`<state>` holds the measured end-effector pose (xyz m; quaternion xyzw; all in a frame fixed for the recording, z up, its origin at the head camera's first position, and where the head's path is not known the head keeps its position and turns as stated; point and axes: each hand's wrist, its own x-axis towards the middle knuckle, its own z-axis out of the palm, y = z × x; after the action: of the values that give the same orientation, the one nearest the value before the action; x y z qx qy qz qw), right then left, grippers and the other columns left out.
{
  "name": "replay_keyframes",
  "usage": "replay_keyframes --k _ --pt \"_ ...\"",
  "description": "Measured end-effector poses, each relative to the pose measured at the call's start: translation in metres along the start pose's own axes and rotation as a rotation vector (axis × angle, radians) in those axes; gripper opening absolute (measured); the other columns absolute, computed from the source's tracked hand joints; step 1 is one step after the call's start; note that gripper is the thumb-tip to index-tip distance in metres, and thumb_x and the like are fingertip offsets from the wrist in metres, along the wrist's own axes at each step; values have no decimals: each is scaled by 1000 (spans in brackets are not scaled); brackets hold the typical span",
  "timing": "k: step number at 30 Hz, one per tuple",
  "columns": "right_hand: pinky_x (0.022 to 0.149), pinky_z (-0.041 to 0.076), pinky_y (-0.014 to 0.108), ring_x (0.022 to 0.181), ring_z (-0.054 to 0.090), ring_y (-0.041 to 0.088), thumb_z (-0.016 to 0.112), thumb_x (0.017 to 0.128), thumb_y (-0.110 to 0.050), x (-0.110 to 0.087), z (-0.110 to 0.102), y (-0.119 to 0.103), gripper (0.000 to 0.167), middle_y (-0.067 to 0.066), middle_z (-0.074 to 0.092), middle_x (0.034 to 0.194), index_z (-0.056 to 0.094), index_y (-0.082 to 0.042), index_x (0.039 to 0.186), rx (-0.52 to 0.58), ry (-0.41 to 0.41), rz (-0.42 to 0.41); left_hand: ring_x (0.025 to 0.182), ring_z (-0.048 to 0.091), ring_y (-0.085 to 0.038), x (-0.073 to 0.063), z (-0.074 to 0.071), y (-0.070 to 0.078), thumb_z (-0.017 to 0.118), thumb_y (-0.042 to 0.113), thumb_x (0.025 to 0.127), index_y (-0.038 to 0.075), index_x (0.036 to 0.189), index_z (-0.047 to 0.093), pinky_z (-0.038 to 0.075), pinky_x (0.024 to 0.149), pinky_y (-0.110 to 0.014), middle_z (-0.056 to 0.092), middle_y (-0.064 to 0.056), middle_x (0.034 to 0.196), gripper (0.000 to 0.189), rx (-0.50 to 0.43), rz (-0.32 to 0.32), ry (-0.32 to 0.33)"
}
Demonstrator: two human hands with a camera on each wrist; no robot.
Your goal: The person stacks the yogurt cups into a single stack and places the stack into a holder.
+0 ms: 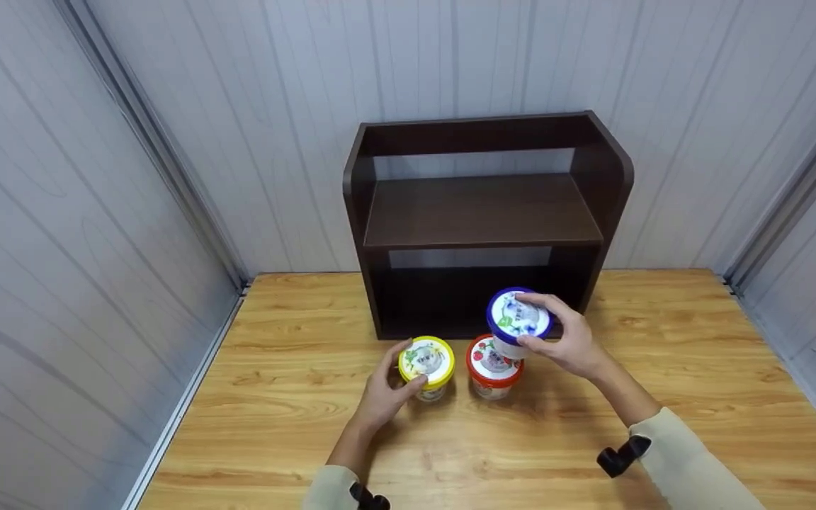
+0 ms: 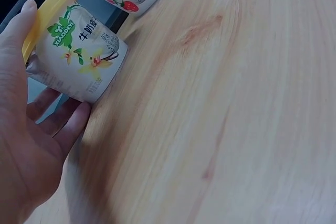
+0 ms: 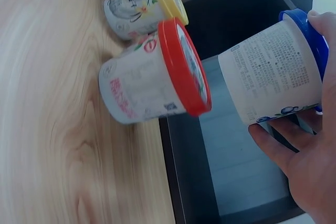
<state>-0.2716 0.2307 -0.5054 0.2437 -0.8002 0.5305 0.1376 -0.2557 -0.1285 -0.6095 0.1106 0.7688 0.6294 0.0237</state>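
My right hand (image 1: 576,347) grips a blue-lidded tub (image 1: 519,316) by its lid and side. That tub is held off the table, slightly tilted, behind and above a red-lidded tub (image 1: 493,368). In the right wrist view, printed text covers the blue-lidded tub's (image 3: 270,72) white wall, and a gap separates it from the red-lidded tub (image 3: 152,77). With thumb and fingers around it, my left hand (image 1: 381,393) holds a yellow-lidded tub (image 1: 427,361). This one stands upright on the table, and its side shows yellow flowers in the left wrist view.
A dark brown two-tier shelf (image 1: 482,212) stands behind the tubs, close to the back wall (image 1: 295,142). Its lower front edge lies just beyond the tubs. The wood-grain table (image 1: 273,397) reaches to pale panels on both sides.
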Motion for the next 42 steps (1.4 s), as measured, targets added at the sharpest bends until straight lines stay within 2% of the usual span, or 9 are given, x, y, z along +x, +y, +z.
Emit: replay_keyframes --k 7,13,20,31,37,42 --pt "110 48 13 131 59 -2 90 89 -2 8 14 -6 62 20 71 148 71 -6 148 5 -34 17 148 60 -35 1 -1 0 83 22 103 12 169 48 47 129 -49 60 -24 158 75 9 -7 -11" --pt "108 53 22 129 62 10 90 92 -6 14 26 -13 62 19 70 150 69 -8 151 7 -75 49 152 58 -38 2 -1 -1 84 21 103 10 168 48 41 134 -52 58 -26 160 75 -19 -2 -12" --pt "108 54 26 128 63 20 90 92 -11 21 40 -20 63 17 71 148 69 -11 151 26 -116 39 145 63 -38 1 -1 1 84 23 103 13 168 48 50 128 -52 61 -27 154 75 7 1 -14" --pt "109 54 23 129 63 18 89 93 -12 26 60 -27 63 18 70 151 68 -9 153 71 -140 9 143 64 -37 1 -3 0 84 18 102 8 167 49 50 127 -48 61 -28 155 74 -13 8 -4" --pt "110 54 24 132 64 21 89 93 -13 27 69 -30 63 18 69 152 68 -10 152 82 -143 23 144 64 -37 2 -3 0 84 20 103 8 167 49 50 126 -48 61 -27 157 75 -1 16 -9" --pt "113 53 22 134 63 19 89 93 -12 30 77 -31 62 19 68 154 68 -7 152 99 -146 13 143 64 -35 1 -2 -1 85 19 103 8 168 48 52 124 -43 61 -27 157 75 -5 15 -13"
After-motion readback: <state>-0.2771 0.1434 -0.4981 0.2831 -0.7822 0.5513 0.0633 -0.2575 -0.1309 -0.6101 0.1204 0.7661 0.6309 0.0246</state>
